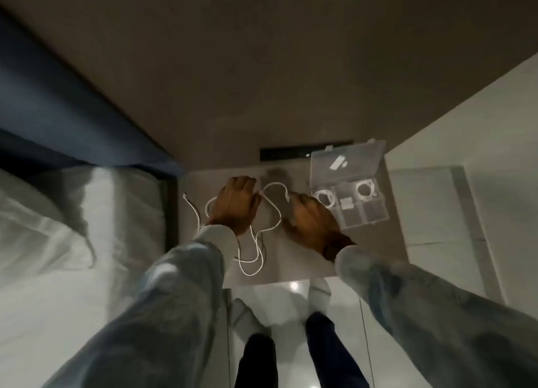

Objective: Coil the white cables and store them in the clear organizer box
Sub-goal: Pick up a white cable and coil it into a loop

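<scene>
A long white cable [252, 249] lies uncoiled in loose loops across a small grey table [294, 259]. My left hand [236, 201] rests flat over its left loops. My right hand [309, 224] lies beside the loop's right end, where the cable's plug [287, 196] sits at my fingertips; the frame is too blurred to show a grip. The clear organizer box [353, 195] stands open at the table's back right, its lid [346, 162] tipped back. Two coiled white cables [325, 197] [365, 190] lie in separate compartments, with a small white block [346, 203] between them.
A bed with white bedding [58, 227] and a dark headboard [58, 119] borders the table on the left. A black bar [305, 150] runs along the wall behind the table. Below the table's front edge are my feet in white socks [320, 296] on glossy floor tiles.
</scene>
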Tool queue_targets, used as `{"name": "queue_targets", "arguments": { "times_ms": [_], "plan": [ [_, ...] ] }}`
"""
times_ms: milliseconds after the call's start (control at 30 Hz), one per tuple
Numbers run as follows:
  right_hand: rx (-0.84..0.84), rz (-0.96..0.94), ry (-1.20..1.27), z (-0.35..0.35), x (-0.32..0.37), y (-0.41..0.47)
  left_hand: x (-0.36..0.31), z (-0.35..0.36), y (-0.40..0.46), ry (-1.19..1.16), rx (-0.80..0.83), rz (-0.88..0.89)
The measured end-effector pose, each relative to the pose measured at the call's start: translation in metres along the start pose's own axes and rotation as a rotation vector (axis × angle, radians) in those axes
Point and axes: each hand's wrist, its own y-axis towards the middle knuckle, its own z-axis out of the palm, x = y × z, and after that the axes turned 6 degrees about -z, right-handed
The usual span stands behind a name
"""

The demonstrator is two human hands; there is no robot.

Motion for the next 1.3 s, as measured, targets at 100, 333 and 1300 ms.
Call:
{"name": "queue_targets", "arguments": {
  "times_ms": [100, 333, 1300],
  "plan": [
    [-0.009, 0.194, 0.188, 0.078, -0.030, 0.048, 0.017, 0.075, 0.056, 0.063, 0.103, 0.124],
    [-0.058, 0.159, 0.219, 0.149, -0.071, 0.095, 0.031, 0.157, 0.104, 0.282, 0.170, 0.334],
    [-0.560, -0.128, 0.837, -0.171, 0.137, -0.059, 0.006, -0.298, -0.113, -0.096, 0.207, -0.040]
  ]
}}
